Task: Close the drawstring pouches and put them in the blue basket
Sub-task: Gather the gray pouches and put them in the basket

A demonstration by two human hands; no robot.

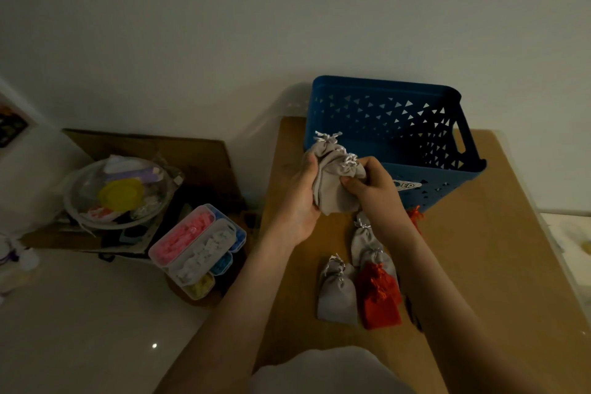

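the brown counter (495, 233) carries a blue basket (447, 189) at its far end. just in front of the basket's near left corner, the left hand (303, 201) and right hand (374, 192) both curl round a bunch of held pouches (332, 179), grey, with tied tops up. nearer the person, loose grey pouches (337, 294) and a red pouch (379, 297) lie touching on the counter.

Brown board (499, 253) with blue basket (351, 145), grey pouches (337, 297) and red pouch (380, 304)
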